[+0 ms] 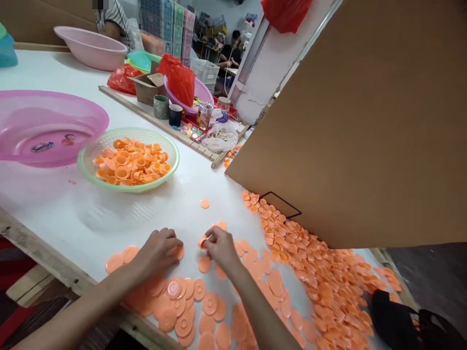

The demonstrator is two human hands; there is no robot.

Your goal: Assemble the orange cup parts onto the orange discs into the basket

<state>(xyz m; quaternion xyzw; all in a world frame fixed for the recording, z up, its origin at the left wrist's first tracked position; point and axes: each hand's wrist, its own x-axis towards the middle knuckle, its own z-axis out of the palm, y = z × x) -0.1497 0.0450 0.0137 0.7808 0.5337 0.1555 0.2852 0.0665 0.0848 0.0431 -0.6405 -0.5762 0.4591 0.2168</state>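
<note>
My left hand (157, 252) is low over the white table, its fingers curled around an orange plastic disc (178, 252). A short gap to the right, my right hand (222, 247) pinches a small orange plastic cup-shaped piece (202, 242) between thumb and fingers. Flat round orange discs (174, 288) lie spread and overlapping below both hands. One lone disc (205, 203) rests farther up the table. Beyond my left hand, a pale green perforated basket (175, 170) holds a heap of orange cup-shaped pieces (126, 165).
A large pile of orange pieces (328, 291) covers the right side, beside a tall cardboard sheet (357, 121). At left stands a pink basin (54, 104). Behind a wooden strip (153, 121) are cups, a box and red bags. Two people are in the background.
</note>
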